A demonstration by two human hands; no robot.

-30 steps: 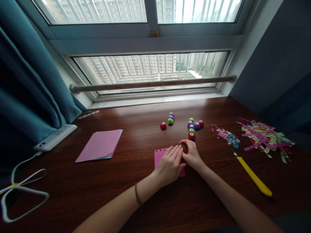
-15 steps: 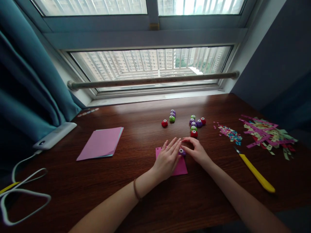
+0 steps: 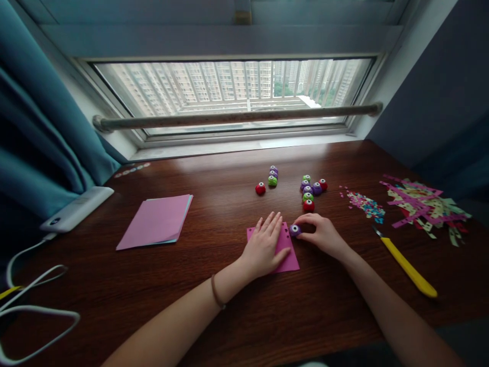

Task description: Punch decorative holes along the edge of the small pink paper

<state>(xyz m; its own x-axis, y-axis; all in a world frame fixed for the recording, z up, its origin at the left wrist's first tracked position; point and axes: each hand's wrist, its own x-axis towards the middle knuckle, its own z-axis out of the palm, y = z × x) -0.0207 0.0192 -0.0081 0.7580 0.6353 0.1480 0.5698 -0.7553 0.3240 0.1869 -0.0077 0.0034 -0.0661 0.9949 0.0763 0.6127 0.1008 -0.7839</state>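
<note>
L hand (image 3: 265, 247) flat, pinning small pink paper square (image 3: 287, 257) to dark wood tabletop (image 3: 229, 300). R hand (image 3: 321, 235) grip pinched on small purple round punch (image 3: 294, 230) at sheet's far-right edge. Few holes punched along far edge; rest unpunched. Other punches (image 3: 307, 191) waiting farther back.

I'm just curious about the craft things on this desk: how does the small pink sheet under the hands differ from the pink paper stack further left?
The small pink sheet is a single piece pinned flat by the left hand; the pink paper stack holds several sheets and lies untouched. The sheet is smaller and has punched holes along its edge; the stack shows none and has a blue layer beneath. Both lie on the dark wooden desk.
</note>
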